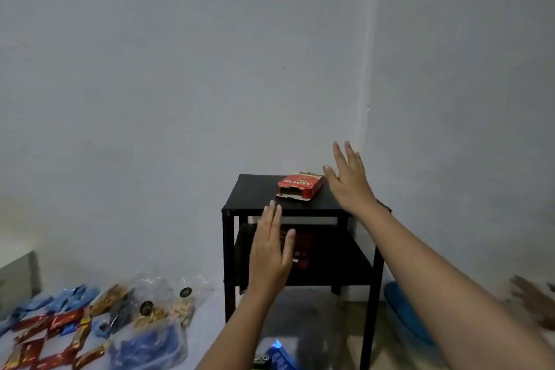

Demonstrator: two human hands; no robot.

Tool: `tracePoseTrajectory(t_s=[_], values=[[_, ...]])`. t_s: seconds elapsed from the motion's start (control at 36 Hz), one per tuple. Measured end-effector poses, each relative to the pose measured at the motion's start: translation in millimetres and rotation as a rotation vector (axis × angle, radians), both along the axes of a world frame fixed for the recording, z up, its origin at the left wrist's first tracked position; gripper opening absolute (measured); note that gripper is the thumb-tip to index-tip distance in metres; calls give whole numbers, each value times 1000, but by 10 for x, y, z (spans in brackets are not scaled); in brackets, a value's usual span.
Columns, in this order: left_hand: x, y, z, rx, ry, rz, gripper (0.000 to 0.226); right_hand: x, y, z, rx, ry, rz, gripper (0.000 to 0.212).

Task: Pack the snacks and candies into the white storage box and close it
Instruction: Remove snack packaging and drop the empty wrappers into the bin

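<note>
**packrat_99:** What are the fingers doing here? Grabbing anything?

**shelfdweller:** Nope. The fingers (271,219) of the left hand (270,252) are stretching out straight and slightly apart, holding nothing. Same with the right hand (350,186), which is hovering palm-down just beside the red Astor box (300,186). I can't tell if it's touching.

**packrat_99:** So why is it going up there?

**shelfdweller:** My guess is the box is sitting alone on top of the black side table (255,195), torn end facing the camera, so it's getting collected. The left hand is floating lower, in front of the table's edge, probably getting ready to help.

**packrat_99:** And the rest?

**shelfdweller:** The snacks (60,327) are lying spread on the floor to the left, next to a clear tub (150,345) with blue packets in it. I'm not seeing the white storage box for sure, so the packing is looking barely started.
</note>
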State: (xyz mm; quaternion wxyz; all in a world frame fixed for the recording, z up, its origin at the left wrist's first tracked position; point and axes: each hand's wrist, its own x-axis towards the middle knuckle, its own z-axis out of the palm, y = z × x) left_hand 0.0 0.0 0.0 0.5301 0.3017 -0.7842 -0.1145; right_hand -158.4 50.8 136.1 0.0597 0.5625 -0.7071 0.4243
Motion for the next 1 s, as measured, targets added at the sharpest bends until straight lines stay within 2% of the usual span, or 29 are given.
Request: tracePoseTrajectory(t_s=[0.11,0.33,0.47,0.53,0.72,0.78,0.83,0.92,1.0], values=[[-24,-34,-421,172,-69,0,60,-3,-182,-219,117,-34,30,57],[-170,-305,-705,371,-205,24,51,-77,-646,-433,231,113,101,53],[-219,-522,-802,405,-544,78,50,-166,-825,-434,313,162,126,48],[-203,-522,-849,382,-616,91,49,-168,-802,-419,279,149,139,45],[-74,-273,-981,224,-661,154,50,-137,-494,-406,200,134,167,39],[-14,-207,-993,123,-646,176,53,-136,-415,-412,177,136,161,38],[51,-187,-999,19,-633,185,44,-127,-343,-422,156,136,155,37],[123,-185,-968,34,-677,87,37,-91,-268,-439,149,155,144,39],[161,-225,-918,-55,-637,40,31,-55,-224,-445,148,186,118,41]])
